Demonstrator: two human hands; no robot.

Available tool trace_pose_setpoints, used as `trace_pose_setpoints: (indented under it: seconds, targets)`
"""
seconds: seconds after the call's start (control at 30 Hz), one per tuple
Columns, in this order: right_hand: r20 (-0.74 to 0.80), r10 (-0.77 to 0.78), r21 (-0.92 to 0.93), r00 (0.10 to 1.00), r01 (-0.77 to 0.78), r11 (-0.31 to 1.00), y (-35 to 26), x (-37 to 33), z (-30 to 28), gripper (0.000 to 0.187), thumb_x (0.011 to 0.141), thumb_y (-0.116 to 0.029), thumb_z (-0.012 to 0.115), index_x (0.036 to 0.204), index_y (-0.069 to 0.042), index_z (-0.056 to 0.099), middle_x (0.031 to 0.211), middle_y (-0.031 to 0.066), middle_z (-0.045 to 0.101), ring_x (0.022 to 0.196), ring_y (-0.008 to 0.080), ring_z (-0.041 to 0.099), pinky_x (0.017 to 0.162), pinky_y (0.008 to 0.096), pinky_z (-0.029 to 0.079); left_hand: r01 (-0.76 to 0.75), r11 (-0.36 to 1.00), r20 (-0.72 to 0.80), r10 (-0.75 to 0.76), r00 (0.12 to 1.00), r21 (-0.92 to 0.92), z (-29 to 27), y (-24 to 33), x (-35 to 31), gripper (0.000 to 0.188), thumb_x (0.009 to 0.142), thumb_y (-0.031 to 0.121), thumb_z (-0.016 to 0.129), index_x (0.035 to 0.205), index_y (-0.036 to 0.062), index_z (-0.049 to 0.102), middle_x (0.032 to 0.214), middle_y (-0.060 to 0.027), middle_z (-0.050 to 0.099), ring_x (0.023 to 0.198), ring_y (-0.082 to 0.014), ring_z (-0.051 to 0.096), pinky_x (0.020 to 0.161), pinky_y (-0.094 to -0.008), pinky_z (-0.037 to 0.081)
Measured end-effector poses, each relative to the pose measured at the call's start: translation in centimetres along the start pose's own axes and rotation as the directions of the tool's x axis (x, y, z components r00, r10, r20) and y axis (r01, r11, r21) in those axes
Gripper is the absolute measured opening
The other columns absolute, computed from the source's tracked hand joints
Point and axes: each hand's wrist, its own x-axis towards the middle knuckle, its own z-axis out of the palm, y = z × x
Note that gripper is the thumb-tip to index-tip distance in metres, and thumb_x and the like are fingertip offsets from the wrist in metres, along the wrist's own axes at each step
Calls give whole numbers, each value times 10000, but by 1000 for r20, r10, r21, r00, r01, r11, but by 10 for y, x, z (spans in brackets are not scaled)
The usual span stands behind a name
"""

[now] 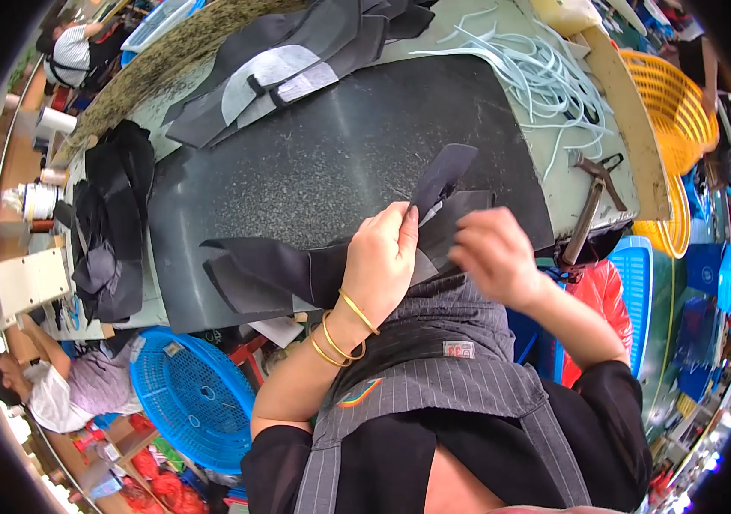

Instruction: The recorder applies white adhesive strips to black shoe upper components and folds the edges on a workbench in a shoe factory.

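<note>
1. Nearest: grey striped apron [434,390] on the wearer, over a black top; gold bangles [331,338] on the left wrist.
2. Left hand [380,257]: closed, thumb pressed down, pinching dark cloth [445,171]. The cloth's narrow end points up past the thumb, over the lower right part of a black mat.
3. Right hand [500,257]: blurred, fingers bent, just right of the cloth. Cannot tell whether it grips anything.
4. More dark fabric [254,265] spreads left of the left wrist; whether it joins the held cloth cannot be told.
5. Black mat [297,180]: scuffed and speckled in the middle, lying on a pale green table [545,150].
6. Left of mat: heap of black pieces [117,231]. Right of mat: hammer [585,223], near the table's right edge.
7. Beyond mat: tangle of pale blue strips [545,77] at right; pile of black and grey pieces [262,77], one with a light rounded patch, at left.
8. Off the table: round blue basket [190,403] at lower left; red plastic [602,308] and blue crate [637,274] at right; yellow basket [661,103] farther up.
9. Farther off: two people at left, one lower [74,394], one upper [74,56].
</note>
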Motion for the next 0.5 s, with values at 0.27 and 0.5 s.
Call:
trace_pose_setpoints:
  seconds: [0.27,0.5]
  targets:
    - [256,74,-197,964,-24,980,-24,6,14,472,817,-177,744,1219,54,650,1276,167,628,1067,286,608,936,370,507,-116,991,-94,110,990,-69,-1,-5,-4,219,1012,187,587,1060,-8,676,892,-218,690,859,-424,651,764,-468,518]
    - [255,74,-251,964,-8,968,-19,10,14,298,831,-124,707,1068,55,693,1086,150,708,1065,307,637,924,438,522,-194,981,-63,195,979,15,7,-8,-11,232,1008,183,618,1149,21,706,929,-179,714,896,-319,665,802,-390,540]
